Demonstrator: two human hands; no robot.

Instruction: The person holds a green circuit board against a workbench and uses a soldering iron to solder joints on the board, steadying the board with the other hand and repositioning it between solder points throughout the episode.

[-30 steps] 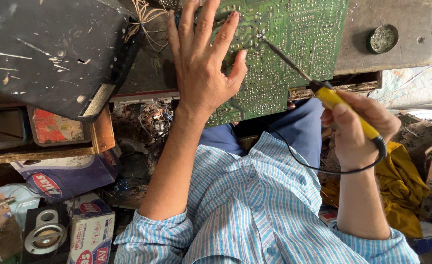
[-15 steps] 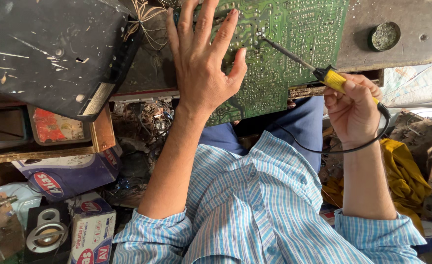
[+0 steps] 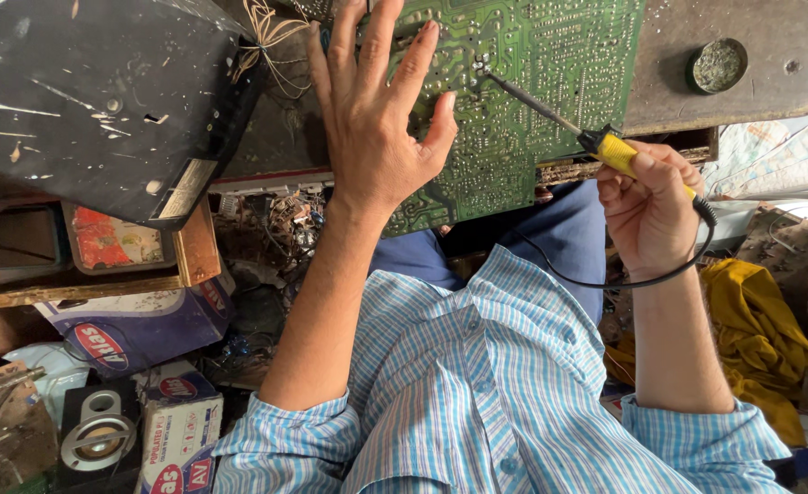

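A green circuit board (image 3: 550, 82) lies solder side up across the bench and my lap. My left hand (image 3: 377, 137) rests flat on it with fingers spread, pressing its left part. My right hand (image 3: 651, 210) grips a soldering iron (image 3: 605, 146) by its yellow handle; the thin metal tip touches the board near its upper middle, just right of my left fingertips. The iron's black cord (image 3: 624, 279) loops under my right wrist.
A dark scratched metal casing (image 3: 102, 101) lies at left. A round tin (image 3: 717, 64) sits on the worn bench top at the upper right. Boxes (image 3: 139, 329), a small speaker (image 3: 93, 439), loose wires (image 3: 271, 27) and a yellow cloth (image 3: 756, 338) crowd the floor around me.
My right hand has moved up and left with the soldering iron, bringing its tip further along the board toward my left fingers. The left hand has stayed in place.
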